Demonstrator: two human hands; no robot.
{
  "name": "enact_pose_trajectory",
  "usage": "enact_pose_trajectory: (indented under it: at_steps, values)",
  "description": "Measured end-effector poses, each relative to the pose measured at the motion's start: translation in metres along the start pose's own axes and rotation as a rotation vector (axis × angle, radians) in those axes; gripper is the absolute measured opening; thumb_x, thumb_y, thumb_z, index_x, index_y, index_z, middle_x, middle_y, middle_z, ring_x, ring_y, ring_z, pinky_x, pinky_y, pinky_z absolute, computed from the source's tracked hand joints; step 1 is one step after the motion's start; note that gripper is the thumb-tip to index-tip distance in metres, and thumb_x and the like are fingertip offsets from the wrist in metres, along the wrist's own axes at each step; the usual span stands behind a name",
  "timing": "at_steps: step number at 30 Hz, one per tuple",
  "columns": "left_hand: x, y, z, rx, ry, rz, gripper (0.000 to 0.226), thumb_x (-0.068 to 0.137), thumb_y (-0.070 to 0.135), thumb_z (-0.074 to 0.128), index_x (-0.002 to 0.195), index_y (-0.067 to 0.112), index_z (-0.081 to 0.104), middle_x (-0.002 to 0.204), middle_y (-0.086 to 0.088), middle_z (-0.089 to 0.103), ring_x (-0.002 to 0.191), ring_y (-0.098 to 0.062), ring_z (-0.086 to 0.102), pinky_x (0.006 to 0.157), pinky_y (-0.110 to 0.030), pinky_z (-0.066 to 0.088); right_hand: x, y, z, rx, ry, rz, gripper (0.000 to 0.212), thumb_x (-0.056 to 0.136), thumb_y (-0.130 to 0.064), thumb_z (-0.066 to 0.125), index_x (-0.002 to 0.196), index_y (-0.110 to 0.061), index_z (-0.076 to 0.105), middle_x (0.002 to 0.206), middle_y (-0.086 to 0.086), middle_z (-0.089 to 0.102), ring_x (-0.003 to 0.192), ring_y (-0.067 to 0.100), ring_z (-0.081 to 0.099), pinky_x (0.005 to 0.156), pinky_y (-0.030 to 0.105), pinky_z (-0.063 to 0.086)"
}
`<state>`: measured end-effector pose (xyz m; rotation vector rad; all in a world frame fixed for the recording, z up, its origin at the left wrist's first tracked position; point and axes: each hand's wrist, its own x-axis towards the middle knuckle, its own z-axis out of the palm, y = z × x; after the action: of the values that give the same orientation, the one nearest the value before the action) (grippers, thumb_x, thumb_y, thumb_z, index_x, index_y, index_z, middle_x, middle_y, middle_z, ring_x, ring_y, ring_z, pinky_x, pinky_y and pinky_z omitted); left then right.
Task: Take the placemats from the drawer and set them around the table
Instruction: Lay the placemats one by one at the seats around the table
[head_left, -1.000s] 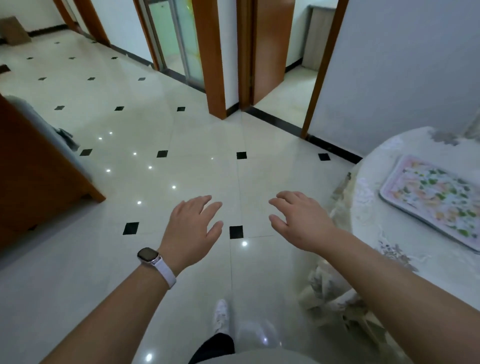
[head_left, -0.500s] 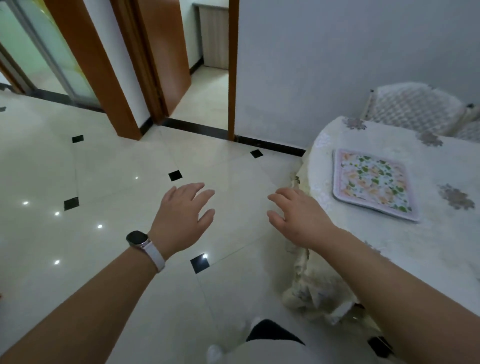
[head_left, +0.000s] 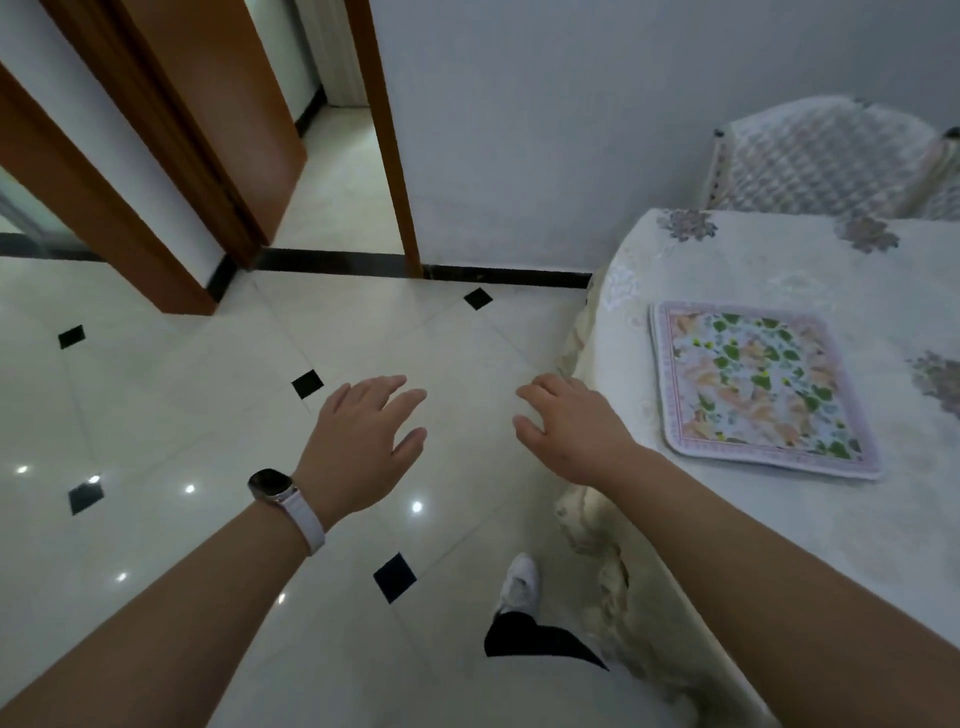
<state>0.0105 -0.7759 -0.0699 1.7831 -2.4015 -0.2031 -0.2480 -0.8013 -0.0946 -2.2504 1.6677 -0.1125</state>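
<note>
One floral placemat (head_left: 756, 384) with a pink border lies flat on the table (head_left: 779, 545), which is covered by a pale embroidered cloth. My left hand (head_left: 358, 441), with a watch on its wrist, hovers over the floor tiles with relaxed fingers and holds nothing. Just left of the table's edge, my right hand (head_left: 571, 426) is held out with loosely spread fingers, also holding nothing. It is a short way left of the placemat and does not touch it. The drawer is not in view.
A chair with a quilted cover (head_left: 826, 156) stands behind the table against the grey wall. Wooden door frames (head_left: 389, 140) and open doorways lie ahead to the left. Glossy white floor tiles (head_left: 208, 415) with small black diamonds stretch left of the table. My foot (head_left: 519, 582) is near the tablecloth's hem.
The view has swung to the right, bringing the table, placemat and chair further into sight. Both hands stay held out in front, holding nothing.
</note>
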Motion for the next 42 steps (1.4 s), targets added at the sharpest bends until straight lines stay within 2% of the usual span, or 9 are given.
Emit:
enact_pose_trajectory:
  at_steps: [10, 15, 19, 22, 25, 29, 33, 42]
  values:
    - [0.178, 0.057, 0.007, -0.051, 0.0, 0.262, 0.046, 0.094, 0.037, 0.057, 0.136, 0.02, 0.055, 0.142, -0.008, 0.053, 0.131, -0.027, 0.047, 0.107, -0.046, 0.035, 0.046, 0.116, -0.069, -0.035, 0.104, 0.25, 0.045, 0.099, -0.042, 0.042, 0.137, -0.02, 0.05, 0.138, 0.001, 0.049, 0.124, 0.025, 0.044, 0.097, 0.04, 0.041]
    - [0.242, 0.089, 0.018, -0.064, -0.048, 0.414, 0.048, 0.093, 0.041, 0.052, 0.136, 0.02, 0.056, 0.142, -0.009, 0.053, 0.131, -0.029, 0.048, 0.107, -0.045, 0.036, 0.037, 0.149, -0.081, -0.02, 0.156, 0.396, 0.046, 0.098, -0.041, 0.044, 0.137, -0.018, 0.051, 0.138, 0.003, 0.05, 0.124, 0.027, 0.045, 0.098, 0.041, 0.041]
    - [0.286, 0.111, 0.032, -0.105, -0.117, 0.552, 0.057, 0.088, 0.047, 0.039, 0.131, 0.016, 0.061, 0.135, -0.012, 0.058, 0.124, -0.032, 0.053, 0.103, -0.048, 0.04, 0.031, 0.169, -0.078, -0.006, 0.163, 0.531, 0.047, 0.098, -0.042, 0.042, 0.138, -0.018, 0.05, 0.138, 0.005, 0.05, 0.123, 0.028, 0.046, 0.098, 0.041, 0.041]
    - [0.323, 0.123, 0.043, -0.138, -0.174, 0.657, 0.056, 0.089, 0.045, 0.042, 0.132, 0.015, 0.06, 0.137, -0.013, 0.057, 0.125, -0.034, 0.053, 0.103, -0.05, 0.041, 0.033, 0.18, -0.075, 0.008, 0.166, 0.643, 0.048, 0.098, -0.042, 0.041, 0.139, -0.018, 0.049, 0.14, 0.005, 0.048, 0.125, 0.027, 0.044, 0.099, 0.042, 0.041]
    - [0.36, 0.132, 0.051, -0.184, -0.216, 0.76, 0.051, 0.088, 0.039, 0.052, 0.132, 0.014, 0.061, 0.138, -0.014, 0.056, 0.126, -0.033, 0.052, 0.103, -0.049, 0.041, 0.037, 0.185, -0.076, 0.037, 0.176, 0.777, 0.049, 0.099, -0.044, 0.04, 0.14, -0.018, 0.047, 0.143, 0.005, 0.046, 0.128, 0.027, 0.043, 0.101, 0.043, 0.04]
    - [0.412, 0.146, 0.052, -0.19, -0.288, 0.954, 0.052, 0.088, 0.039, 0.05, 0.133, 0.013, 0.06, 0.139, -0.014, 0.055, 0.129, -0.033, 0.049, 0.103, -0.05, 0.042, 0.041, 0.185, -0.082, 0.084, 0.275, 1.006, 0.047, 0.099, -0.044, 0.041, 0.138, -0.019, 0.05, 0.14, 0.005, 0.05, 0.124, 0.027, 0.046, 0.099, 0.043, 0.041]
    - [0.456, 0.163, 0.056, -0.173, -0.285, 1.118, 0.048, 0.092, 0.037, 0.054, 0.135, 0.016, 0.058, 0.141, -0.014, 0.053, 0.13, -0.032, 0.047, 0.102, -0.051, 0.042, 0.042, 0.176, -0.084, 0.092, 0.342, 1.179, 0.049, 0.098, -0.045, 0.041, 0.138, -0.019, 0.05, 0.14, 0.006, 0.05, 0.124, 0.028, 0.046, 0.097, 0.043, 0.041]
    - [0.483, 0.215, 0.083, -0.135, -0.341, 1.408, 0.046, 0.097, 0.037, 0.053, 0.14, 0.02, 0.051, 0.146, -0.011, 0.048, 0.133, -0.031, 0.042, 0.101, -0.048, 0.038, 0.022, 0.138, -0.059, 0.143, 0.403, 1.491, 0.049, 0.097, -0.044, 0.044, 0.14, -0.022, 0.048, 0.145, 0.002, 0.046, 0.129, 0.026, 0.041, 0.099, 0.041, 0.04]
